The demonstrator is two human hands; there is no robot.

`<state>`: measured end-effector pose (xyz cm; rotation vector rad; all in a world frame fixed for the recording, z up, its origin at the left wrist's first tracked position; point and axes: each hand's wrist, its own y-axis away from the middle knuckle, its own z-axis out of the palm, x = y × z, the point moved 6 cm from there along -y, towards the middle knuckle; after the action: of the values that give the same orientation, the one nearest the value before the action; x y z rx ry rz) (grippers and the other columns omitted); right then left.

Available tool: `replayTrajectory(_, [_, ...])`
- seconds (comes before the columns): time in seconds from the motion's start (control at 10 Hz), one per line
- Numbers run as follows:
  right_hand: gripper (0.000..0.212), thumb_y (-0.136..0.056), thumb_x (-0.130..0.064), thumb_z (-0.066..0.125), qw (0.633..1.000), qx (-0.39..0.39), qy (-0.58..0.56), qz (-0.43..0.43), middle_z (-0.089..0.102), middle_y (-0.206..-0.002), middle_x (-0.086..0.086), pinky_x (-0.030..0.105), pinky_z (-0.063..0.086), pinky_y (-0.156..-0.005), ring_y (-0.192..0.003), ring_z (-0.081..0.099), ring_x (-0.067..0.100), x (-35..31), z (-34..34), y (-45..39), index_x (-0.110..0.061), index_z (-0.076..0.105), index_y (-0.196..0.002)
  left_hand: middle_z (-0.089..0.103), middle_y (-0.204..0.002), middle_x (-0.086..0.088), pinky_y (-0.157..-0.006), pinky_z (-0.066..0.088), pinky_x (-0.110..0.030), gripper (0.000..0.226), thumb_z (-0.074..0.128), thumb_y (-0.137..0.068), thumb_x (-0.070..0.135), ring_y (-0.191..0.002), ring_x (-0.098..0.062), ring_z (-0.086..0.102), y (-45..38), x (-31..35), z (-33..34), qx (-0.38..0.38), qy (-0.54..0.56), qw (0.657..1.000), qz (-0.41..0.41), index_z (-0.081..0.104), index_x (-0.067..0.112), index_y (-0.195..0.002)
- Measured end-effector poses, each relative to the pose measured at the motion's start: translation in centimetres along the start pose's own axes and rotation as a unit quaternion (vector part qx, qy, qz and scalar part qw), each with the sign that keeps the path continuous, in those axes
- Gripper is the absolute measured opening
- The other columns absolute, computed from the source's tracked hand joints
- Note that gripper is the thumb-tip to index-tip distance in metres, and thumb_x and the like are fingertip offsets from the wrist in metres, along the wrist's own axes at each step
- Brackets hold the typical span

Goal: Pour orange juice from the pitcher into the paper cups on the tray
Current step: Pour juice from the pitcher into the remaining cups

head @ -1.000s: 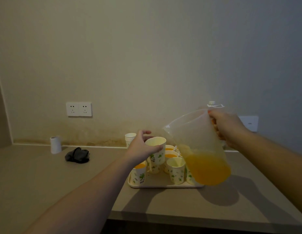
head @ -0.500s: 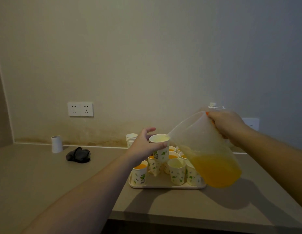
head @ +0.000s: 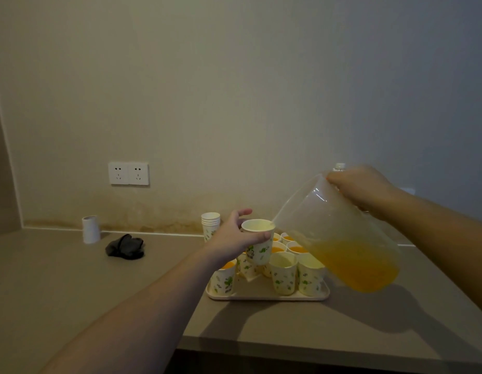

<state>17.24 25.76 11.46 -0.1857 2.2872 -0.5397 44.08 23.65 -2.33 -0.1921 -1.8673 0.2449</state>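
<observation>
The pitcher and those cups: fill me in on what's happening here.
A person is filling cups with juice. The right hand tips the pitcher toward a paper cup that the left hand holds above the tray. The spout sits at the cup's rim; no juice has reached it yet. On the tray, some cups hold juice and two front ones look empty.

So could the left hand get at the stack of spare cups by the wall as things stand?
Probably not right away: the left hand already holds a cup under the pitcher. The stack stands just behind it, with nothing between.
</observation>
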Motion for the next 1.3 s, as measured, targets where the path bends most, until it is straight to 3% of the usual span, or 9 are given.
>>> replayTrajectory(0.1, [0.03, -0.094, -0.028, 0.055, 0.999, -0.01, -0.023, 0.023, 0.047, -0.068, 0.006, 0.025, 0.034, -0.049, -0.054, 0.04, 0.015, 0.3, 0.2, 0.0, -0.014, 0.05, -0.068, 0.052, -0.147, 0.002, -0.104, 0.053, -0.048, 0.096, 0.093, -0.063, 0.052, -0.124, -0.023, 0.056, -0.1, -0.2, 0.1, -0.003, -0.007, 1.0, 0.0, 0.041, 0.04, -0.142])
replayTrajectory(0.3, [0.034, -0.095, -0.03, 0.057, 1.0, -0.014, -0.001, 0.024, 0.047, -0.066, 0.004, 0.025, 0.036, -0.05, -0.054, 0.042, 0.016, -0.3, 0.3, 0.0, -0.012, 0.05, -0.067, 0.054, -0.145, 0.003, -0.103, 0.054, -0.047, 0.103, 0.094, -0.052, 0.059, -0.123, -0.021, 0.057, 0.0, -0.4, 0.4, -0.012, 0.0, 1.0, 0.001, 0.042, 0.042, -0.139])
replayTrajectory(0.4, [0.034, -0.095, -0.031, 0.057, 0.999, -0.02, 0.018, 0.02, 0.048, -0.066, 0.004, 0.025, 0.036, -0.051, -0.055, 0.043, 0.017, -0.6, 0.2, 0.2, -0.011, 0.051, -0.068, 0.054, -0.142, 0.004, -0.104, 0.053, -0.047, 0.095, 0.094, -0.063, 0.051, -0.122, -0.02, 0.057, 0.1, -0.7, 0.6, -0.015, 0.001, 1.0, -0.002, 0.041, 0.039, -0.141])
replayTrajectory(0.5, [0.031, -0.094, -0.024, 0.055, 0.998, -0.019, 0.05, -0.015, 0.049, -0.069, 0.011, 0.03, 0.031, -0.052, -0.059, 0.043, 0.024, -1.5, 0.0, 0.3, -0.005, 0.055, -0.069, 0.055, -0.141, 0.004, -0.104, 0.053, -0.047, 0.094, 0.093, -0.065, 0.048, -0.122, -0.02, 0.057, 0.2, -0.8, 0.7, -0.017, 0.0, 1.0, -0.002, 0.041, 0.037, -0.143])
replayTrajectory(0.6, [0.03, -0.09, -0.019, 0.053, 0.997, -0.019, 0.068, -0.028, 0.046, -0.066, 0.011, 0.031, 0.027, -0.051, -0.058, 0.041, 0.025, -2.1, 0.1, 0.4, -0.01, 0.047, -0.062, 0.056, -0.14, 0.005, -0.105, 0.052, -0.047, 0.101, 0.094, -0.058, 0.055, -0.123, -0.019, 0.057, 0.2, -0.6, 0.8, -0.02, -0.002, 1.0, 0.002, 0.042, 0.038, -0.143])
replayTrajectory(0.8, [0.026, -0.091, -0.031, 0.059, 0.998, -0.03, 0.046, 0.01, 0.054, -0.074, 0.005, 0.027, 0.042, -0.058, -0.077, 0.052, 0.028, -1.3, 0.3, -0.2, -0.013, 0.055, -0.073, 0.057, -0.139, 0.005, -0.104, 0.053, -0.046, 0.107, 0.093, -0.049, 0.06, -0.122, -0.019, 0.058, 0.3, -0.5, 0.9, -0.019, 0.003, 1.0, 0.008, 0.043, 0.039, -0.141])
replayTrajectory(0.9, [0.027, -0.092, -0.03, 0.059, 0.999, -0.023, 0.035, 0.001, 0.053, -0.073, 0.004, 0.027, 0.041, -0.058, -0.08, 0.052, 0.027, -1.4, 0.3, -0.5, -0.013, 0.054, -0.072, 0.056, -0.138, 0.005, -0.103, 0.053, -0.045, 0.104, 0.093, -0.054, 0.054, -0.121, -0.018, 0.058, 0.4, -0.5, 1.0, -0.02, 0.004, 1.0, 0.008, 0.042, 0.038, -0.142])
replayTrajectory(1.0, [0.025, -0.095, -0.019, 0.052, 0.993, -0.028, 0.112, -0.037, 0.049, -0.071, 0.004, 0.031, 0.035, -0.058, -0.076, 0.048, 0.026, -2.5, 0.1, 0.2, -0.009, 0.048, -0.072, 0.056, -0.14, 0.005, -0.104, 0.053, -0.046, 0.103, 0.095, -0.057, 0.052, -0.122, -0.019, 0.058, 0.2, -0.5, 1.1, -0.024, 0.003, 1.0, 0.009, 0.04, 0.038, -0.143])
replayTrajectory(1.3, [0.036, -0.097, -0.018, 0.046, 0.994, -0.036, 0.09, -0.047, 0.045, -0.066, 0.007, 0.028, 0.027, -0.053, -0.068, 0.044, 0.026, -3.0, 0.1, -0.2, -0.01, 0.042, -0.062, 0.057, -0.14, 0.004, -0.103, 0.053, -0.047, 0.115, 0.096, -0.04, 0.067, -0.122, -0.019, 0.059, 0.2, -0.5, 1.4, -0.025, -0.002, 1.0, 0.013, 0.041, 0.045, -0.139])
